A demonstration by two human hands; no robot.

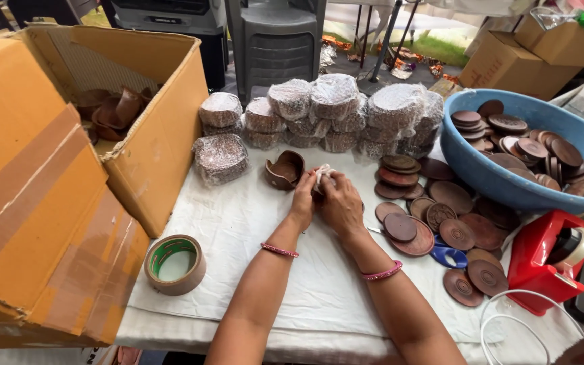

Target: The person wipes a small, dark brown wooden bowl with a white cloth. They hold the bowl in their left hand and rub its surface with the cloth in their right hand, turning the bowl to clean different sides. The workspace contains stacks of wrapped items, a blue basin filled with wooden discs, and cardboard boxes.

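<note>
My left hand (303,200) and my right hand (341,203) meet at the middle of the white-covered table (238,223), both closed around a small bundle in clear plastic wrap (322,175); what is inside the wrap is mostly hidden by my fingers. Just left of the hands sits a small brown clay cup (285,169). Flat brown clay discs (434,216) lie spread to the right of my hands.
Wrapped stacks of discs (332,108) line the table's back. A blue tub (481,169) of discs stands right, a red tape dispenser (545,260) in front. A tape roll (175,263) and an open cardboard box (136,101) are left. Blue scissors (449,255) lie among discs.
</note>
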